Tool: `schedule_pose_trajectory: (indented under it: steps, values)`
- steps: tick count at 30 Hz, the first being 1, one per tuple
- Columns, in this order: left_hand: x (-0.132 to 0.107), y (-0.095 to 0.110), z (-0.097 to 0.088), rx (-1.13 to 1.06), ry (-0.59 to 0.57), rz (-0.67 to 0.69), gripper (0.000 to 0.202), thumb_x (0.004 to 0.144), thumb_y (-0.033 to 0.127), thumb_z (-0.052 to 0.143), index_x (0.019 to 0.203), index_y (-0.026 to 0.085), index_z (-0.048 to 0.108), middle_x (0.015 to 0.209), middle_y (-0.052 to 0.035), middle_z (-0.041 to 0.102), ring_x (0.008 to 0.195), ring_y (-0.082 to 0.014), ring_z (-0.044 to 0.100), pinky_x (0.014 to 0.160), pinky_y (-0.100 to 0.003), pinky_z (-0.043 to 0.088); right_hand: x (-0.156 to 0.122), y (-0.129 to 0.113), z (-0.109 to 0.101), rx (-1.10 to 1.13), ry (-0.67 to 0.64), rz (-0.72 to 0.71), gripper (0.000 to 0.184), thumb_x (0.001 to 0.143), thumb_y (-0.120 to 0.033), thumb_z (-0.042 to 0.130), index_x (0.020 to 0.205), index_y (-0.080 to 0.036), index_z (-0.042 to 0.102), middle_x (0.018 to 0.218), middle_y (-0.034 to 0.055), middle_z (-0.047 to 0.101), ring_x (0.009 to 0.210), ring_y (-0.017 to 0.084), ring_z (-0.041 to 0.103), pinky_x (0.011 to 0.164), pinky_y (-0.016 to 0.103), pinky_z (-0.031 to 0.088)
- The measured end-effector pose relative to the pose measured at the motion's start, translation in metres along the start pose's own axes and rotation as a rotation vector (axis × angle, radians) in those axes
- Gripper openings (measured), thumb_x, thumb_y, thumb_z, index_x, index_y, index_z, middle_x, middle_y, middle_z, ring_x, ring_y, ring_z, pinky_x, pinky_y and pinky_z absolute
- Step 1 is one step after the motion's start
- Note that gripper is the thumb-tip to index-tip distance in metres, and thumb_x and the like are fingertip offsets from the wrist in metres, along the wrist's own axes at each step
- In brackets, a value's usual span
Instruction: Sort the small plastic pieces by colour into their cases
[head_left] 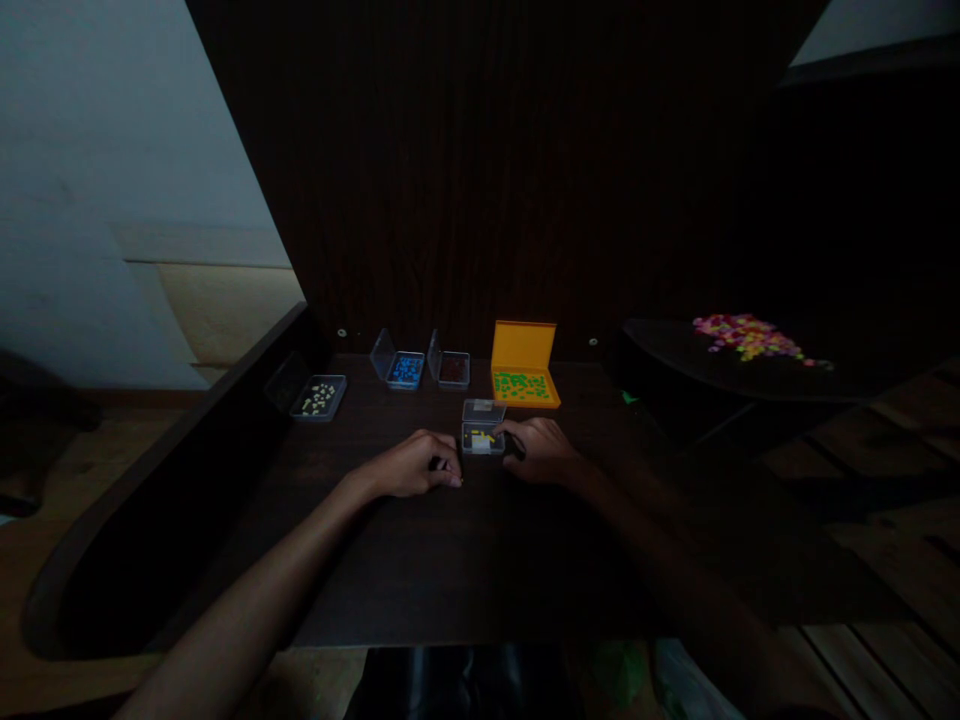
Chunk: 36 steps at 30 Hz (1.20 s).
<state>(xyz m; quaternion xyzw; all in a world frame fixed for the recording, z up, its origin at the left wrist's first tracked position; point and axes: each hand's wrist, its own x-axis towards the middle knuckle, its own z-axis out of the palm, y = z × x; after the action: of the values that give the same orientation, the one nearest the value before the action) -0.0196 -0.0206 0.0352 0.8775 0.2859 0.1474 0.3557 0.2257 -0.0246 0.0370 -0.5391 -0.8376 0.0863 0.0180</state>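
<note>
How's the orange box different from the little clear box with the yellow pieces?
The orange box is opaque and larger; the clear box is see-through and smaller. The orange box holds many green pieces, the clear box only a few yellow pieces. The clear box lies between the left hand and right hand, while the orange box stands farther back. Both are open.

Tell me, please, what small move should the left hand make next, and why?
Perhaps bring the left hand over the small clear box: its lid stands open, yellow pieces lie inside, and the left fingertips are close by.
</note>
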Motion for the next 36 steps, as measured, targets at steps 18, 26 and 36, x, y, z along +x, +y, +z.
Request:
schedule_pose_trajectory:
  steps: [18, 26, 36]
  values:
    - [0.030, -0.002, 0.017, 0.033, 0.485, -0.107, 0.011, 0.083, 0.024, 0.064, 0.080, 0.016, 0.070, 0.082, -0.0037, 0.063, 0.080, -0.0158, 0.060, 0.076, -0.027, 0.045, 0.005, -0.004, 0.006, 0.133, 0.002, 0.010, 0.042, 0.076, -0.027, 0.053, 0.118, -0.021, 0.058, 0.072, -0.0001, 0.064, 0.068, 0.018, 0.057, 0.064, 0.026, 0.035]
    - [0.040, -0.007, 0.021, 0.050, 0.462, -0.110, 0.010, 0.081, 0.023, 0.067, 0.078, 0.015, 0.072, 0.079, -0.0042, 0.064, 0.079, -0.0165, 0.058, 0.074, -0.027, 0.043, 0.009, -0.001, 0.013, 0.265, 0.045, 0.056, 0.039, 0.076, -0.023, 0.055, 0.114, -0.018, 0.061, 0.067, -0.0013, 0.063, 0.064, 0.016, 0.055, 0.061, 0.025, 0.035]
    - [0.046, -0.003, 0.013, 0.100, 0.379, -0.147, 0.010, 0.075, 0.017, 0.069, 0.081, 0.019, 0.078, 0.073, -0.0016, 0.060, 0.071, -0.0136, 0.056, 0.066, -0.023, 0.042, 0.011, 0.002, 0.020, 0.406, 0.107, 0.044, 0.036, 0.072, -0.018, 0.057, 0.107, -0.016, 0.064, 0.059, -0.0037, 0.060, 0.054, 0.014, 0.052, 0.057, 0.024, 0.034]
